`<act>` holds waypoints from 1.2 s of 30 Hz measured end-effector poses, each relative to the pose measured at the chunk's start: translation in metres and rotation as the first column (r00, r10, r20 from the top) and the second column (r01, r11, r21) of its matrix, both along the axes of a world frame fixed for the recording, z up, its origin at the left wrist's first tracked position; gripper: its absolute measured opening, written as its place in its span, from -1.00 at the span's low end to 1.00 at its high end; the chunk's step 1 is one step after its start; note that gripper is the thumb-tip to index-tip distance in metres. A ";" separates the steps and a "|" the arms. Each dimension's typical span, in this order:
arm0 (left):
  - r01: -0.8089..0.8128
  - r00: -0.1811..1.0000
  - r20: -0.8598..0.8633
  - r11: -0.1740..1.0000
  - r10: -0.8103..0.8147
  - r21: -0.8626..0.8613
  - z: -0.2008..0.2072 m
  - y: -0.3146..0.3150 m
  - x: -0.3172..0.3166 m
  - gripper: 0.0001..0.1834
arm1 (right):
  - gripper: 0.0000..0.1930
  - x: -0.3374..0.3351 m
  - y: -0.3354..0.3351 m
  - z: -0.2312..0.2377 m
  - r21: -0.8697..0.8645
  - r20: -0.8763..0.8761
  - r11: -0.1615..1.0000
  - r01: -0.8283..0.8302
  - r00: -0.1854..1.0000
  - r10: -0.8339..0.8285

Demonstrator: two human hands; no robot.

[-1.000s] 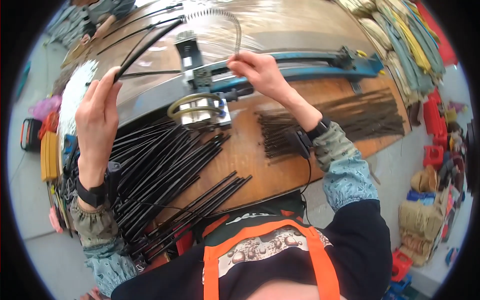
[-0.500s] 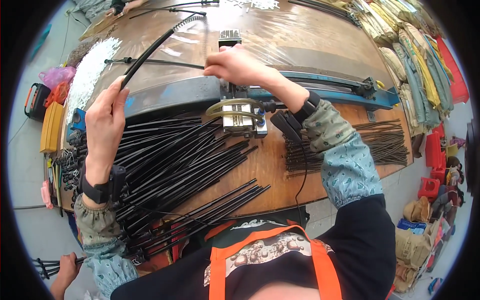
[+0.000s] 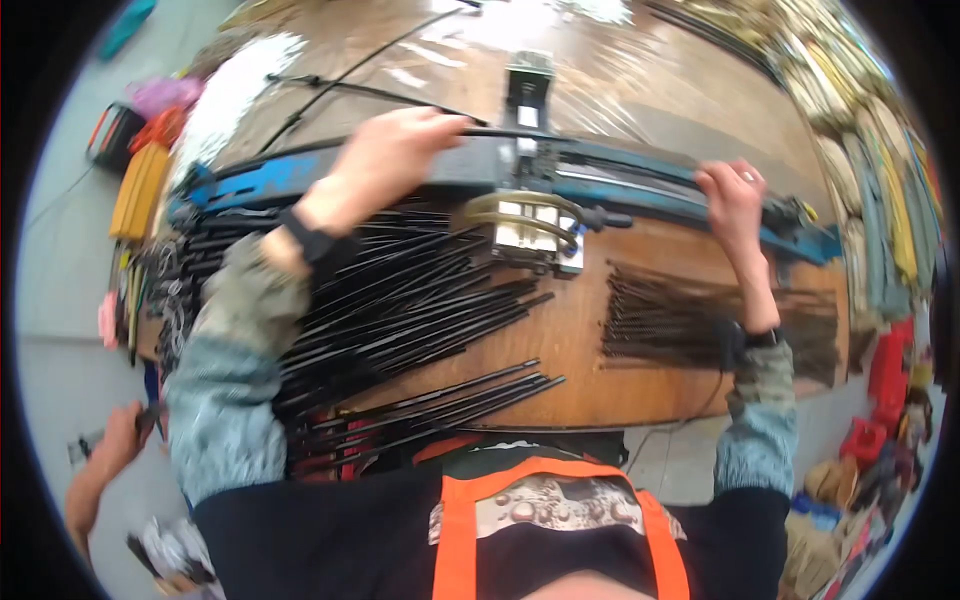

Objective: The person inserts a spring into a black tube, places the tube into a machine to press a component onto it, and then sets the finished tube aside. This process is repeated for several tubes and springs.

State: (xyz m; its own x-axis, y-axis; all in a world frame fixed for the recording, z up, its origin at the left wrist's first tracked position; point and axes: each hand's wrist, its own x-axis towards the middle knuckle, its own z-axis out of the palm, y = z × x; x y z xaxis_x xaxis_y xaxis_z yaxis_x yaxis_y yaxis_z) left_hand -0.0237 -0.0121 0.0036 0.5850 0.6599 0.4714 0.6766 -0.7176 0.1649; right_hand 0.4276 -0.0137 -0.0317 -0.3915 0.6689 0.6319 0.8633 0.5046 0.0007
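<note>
My left hand (image 3: 395, 150) is closed on a thin black tube (image 3: 492, 132) at the far side of the work table. From its fingers the tube runs right into the small machine (image 3: 530, 115) with a clamp-like block. My right hand (image 3: 735, 195) is closed over the right part of the blue rail (image 3: 630, 190). Blur and its small size hide what its fingers hold, if anything. Below the machine sits a metal block (image 3: 527, 235) with a curved yellowish hose around it.
Many black tubes (image 3: 400, 310) lie in a pile at the left front. A bundle of brown springs or rods (image 3: 670, 315) rests at the right. Two dark cables (image 3: 360, 92) lie behind the rail. Another person's hand (image 3: 125, 435) shows at the lower left. Stacked sacks (image 3: 880, 190) stand at the right.
My right hand has moved far right along the rail, away from the machine. My left hand has come right and brought the black tube down level at the machine. The view has shifted slightly.
</note>
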 end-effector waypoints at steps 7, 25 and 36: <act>-0.117 0.991 -0.073 0.984 0.108 -0.133 -0.012 0.017 0.026 -0.85 | -0.87 0.001 -0.006 -0.003 -0.115 -0.079 0.993 -0.025 0.997 0.016; -0.041 0.975 0.215 0.998 0.048 -0.037 -0.032 0.018 0.031 -0.80 | -0.92 0.003 -0.006 -0.015 -0.198 -0.109 0.980 0.022 0.993 -0.045; -0.194 0.977 -0.124 0.968 0.175 -0.157 -0.027 0.025 0.046 -0.81 | -0.68 -0.053 -0.088 -0.017 -0.141 -0.168 0.980 -0.140 0.979 0.116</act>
State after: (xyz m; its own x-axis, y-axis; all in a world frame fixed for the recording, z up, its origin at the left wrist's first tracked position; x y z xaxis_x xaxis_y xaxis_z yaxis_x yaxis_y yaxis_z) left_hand 0.0224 0.0129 -0.0239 0.4871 0.8253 0.2855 0.8153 -0.5469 0.1900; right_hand 0.3749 -0.1018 -0.0486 -0.3833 0.7126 0.5877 0.7744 0.5947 -0.2160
